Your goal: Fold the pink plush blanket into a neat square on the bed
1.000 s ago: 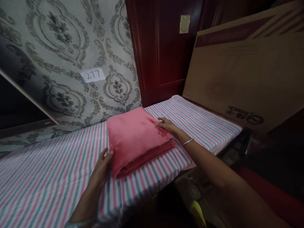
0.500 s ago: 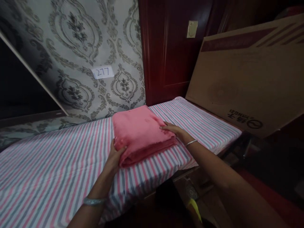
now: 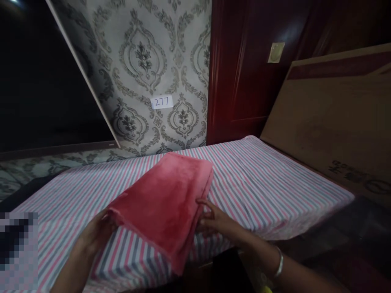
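A folded pink plush blanket (image 3: pixel 161 195) lies aslant on the striped sheet (image 3: pixel 259 183). One corner points back toward the wall, and another hangs at the sheet's front edge. My left hand (image 3: pixel 99 232) holds the left corner, its fingers partly hidden under the fabric. At the right edge, where layers show, my right hand (image 3: pixel 212 219) grips the blanket with its index finger along the side and the other fingers curled below.
A large cardboard box (image 3: pixel 330 110) leans along the right side. A dark television (image 3: pixel 51 81) stands at the left, before the patterned wall (image 3: pixel 143 69) with its "277" label (image 3: pixel 161 101). A dark red door panel (image 3: pixel 238 69) rises behind the sheet.
The blanket has turned from a squared, flat stack to a slanted position, with its left side spread wider. My left hand has moved left with its corner, and my right hand sits lower on the edge.
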Tool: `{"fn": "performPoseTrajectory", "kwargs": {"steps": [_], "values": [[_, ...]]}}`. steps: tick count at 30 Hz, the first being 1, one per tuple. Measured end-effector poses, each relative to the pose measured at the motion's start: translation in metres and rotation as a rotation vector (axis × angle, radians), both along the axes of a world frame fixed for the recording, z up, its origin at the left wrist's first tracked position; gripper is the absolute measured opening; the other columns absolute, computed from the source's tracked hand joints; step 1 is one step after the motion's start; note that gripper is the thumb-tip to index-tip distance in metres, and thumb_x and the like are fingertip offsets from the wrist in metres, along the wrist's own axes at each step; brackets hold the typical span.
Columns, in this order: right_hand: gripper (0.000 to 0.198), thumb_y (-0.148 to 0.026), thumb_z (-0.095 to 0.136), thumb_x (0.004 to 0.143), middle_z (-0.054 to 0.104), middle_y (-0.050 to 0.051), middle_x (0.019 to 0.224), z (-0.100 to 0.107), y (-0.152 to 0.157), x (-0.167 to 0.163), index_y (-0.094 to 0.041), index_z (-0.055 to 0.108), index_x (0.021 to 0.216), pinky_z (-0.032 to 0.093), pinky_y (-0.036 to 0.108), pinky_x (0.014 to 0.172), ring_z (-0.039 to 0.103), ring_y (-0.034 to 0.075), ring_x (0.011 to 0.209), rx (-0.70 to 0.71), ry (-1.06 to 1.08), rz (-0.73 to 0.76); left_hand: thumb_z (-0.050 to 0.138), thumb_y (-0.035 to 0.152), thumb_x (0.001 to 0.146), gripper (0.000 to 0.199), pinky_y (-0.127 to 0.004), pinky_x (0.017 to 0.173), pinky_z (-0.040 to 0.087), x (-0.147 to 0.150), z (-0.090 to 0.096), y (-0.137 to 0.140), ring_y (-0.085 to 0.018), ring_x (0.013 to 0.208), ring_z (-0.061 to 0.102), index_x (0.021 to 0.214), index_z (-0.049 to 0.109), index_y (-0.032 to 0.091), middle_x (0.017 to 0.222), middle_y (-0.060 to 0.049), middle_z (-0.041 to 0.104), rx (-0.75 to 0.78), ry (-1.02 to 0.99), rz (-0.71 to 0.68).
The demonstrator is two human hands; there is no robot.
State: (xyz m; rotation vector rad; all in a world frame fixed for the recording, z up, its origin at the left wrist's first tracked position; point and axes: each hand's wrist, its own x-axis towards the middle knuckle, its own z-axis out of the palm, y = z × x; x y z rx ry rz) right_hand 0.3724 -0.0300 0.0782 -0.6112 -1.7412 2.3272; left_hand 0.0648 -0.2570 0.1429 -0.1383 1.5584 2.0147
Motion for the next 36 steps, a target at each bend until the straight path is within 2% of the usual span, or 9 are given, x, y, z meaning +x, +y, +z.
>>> {"fn": "performPoseTrajectory", "kwargs": {"steps": [3,6,11,14,18,22,27,32,36], "values": [[0.063,-0.058,0.074,0.070,0.070,0.004,0.086,0.006,0.056,-0.010,-0.024,0.053,0.119,0.053,0.031,0.063,0.070,0.020,0.073,0.152,-0.018,-0.291,0.055,0.015,0.086,0.020,-0.029,0.060,0.061,0.017,-0.026,-0.010,-0.018,0.066,0.070,0.103,0.067,0.017,0.084,-0.007,0.073,0.038,0.021,-0.027],[0.065,-0.060,0.068,0.071,0.067,0.008,0.108,0.027,0.119,-0.026,-0.024,0.052,0.122,0.052,0.030,0.069,0.066,0.020,0.089,0.344,-0.013,-0.606,0.072,0.026,0.081,0.035,-0.029,0.061,0.060,0.036,-0.039,-0.007,-0.018,0.071,0.071,0.115,0.065,0.024,0.094,-0.004,0.073,0.081,0.126,-0.061],[0.074,-0.064,0.063,0.075,0.062,0.012,0.127,0.045,0.167,-0.062,-0.025,0.051,0.137,0.051,0.032,0.070,0.063,0.021,0.090,0.386,-0.122,-0.544,0.085,0.037,0.074,0.098,-0.033,0.071,0.061,0.071,-0.044,0.006,-0.018,0.081,0.074,0.152,0.026,0.049,0.122,-0.001,0.069,-0.008,0.228,0.004],[0.052,-0.055,0.070,0.070,0.070,0.008,0.108,0.043,0.164,-0.080,-0.022,0.068,0.110,0.050,0.030,0.067,0.061,0.020,0.081,0.385,-0.116,-0.415,0.087,0.036,0.071,0.112,-0.035,0.081,0.062,0.087,-0.046,0.018,-0.023,0.101,0.073,0.156,0.015,0.050,0.138,-0.005,0.061,0.006,0.283,0.046],[0.025,-0.040,0.073,0.060,0.067,0.002,0.070,0.049,0.155,-0.095,-0.019,0.067,0.073,0.046,0.028,0.061,0.056,0.017,0.066,0.396,-0.068,-0.369,0.092,0.029,0.057,0.115,-0.031,0.082,0.061,0.085,-0.040,0.038,-0.027,0.113,0.068,0.154,0.031,0.040,0.140,-0.007,0.060,0.093,0.369,0.091],[0.034,-0.040,0.075,0.059,0.067,0.001,0.073,0.074,0.146,-0.087,-0.019,0.067,0.085,0.046,0.028,0.066,0.059,0.018,0.072,0.416,0.017,-0.481,0.090,0.022,0.048,0.113,-0.026,0.075,0.061,0.054,-0.002,0.050,-0.025,0.103,0.071,0.150,0.041,0.033,0.131,-0.006,0.066,0.117,0.446,0.097],[0.052,-0.057,0.073,0.069,0.069,0.005,0.096,0.080,0.106,-0.028,-0.020,0.065,0.106,0.047,0.027,0.068,0.062,0.021,0.085,0.511,0.203,-0.587,0.083,0.023,0.056,0.089,-0.027,0.063,0.058,0.008,0.049,0.053,-0.020,0.069,0.071,0.140,0.054,0.027,0.091,-0.001,0.075,0.097,0.452,-0.128],[0.059,-0.063,0.072,0.067,0.063,0.001,0.075,0.039,0.073,0.029,-0.022,0.064,0.108,0.043,0.026,0.049,0.057,0.017,0.062,0.389,-0.220,-0.299,0.088,0.028,0.059,0.058,-0.028,0.069,0.057,-0.011,0.026,0.054,-0.022,0.076,0.073,0.113,0.070,0.017,0.086,-0.006,0.077,-0.111,0.418,-0.209],[0.056,-0.063,0.068,0.067,0.065,0.002,0.079,0.024,0.070,0.037,-0.020,0.065,0.104,0.048,0.027,0.053,0.060,0.017,0.065,0.423,-0.236,-0.207,0.087,0.045,0.057,0.043,-0.032,0.068,0.058,-0.005,-0.002,0.039,-0.026,0.079,0.073,0.086,0.073,0.015,0.080,-0.009,0.077,-0.173,0.335,-0.228]]}}
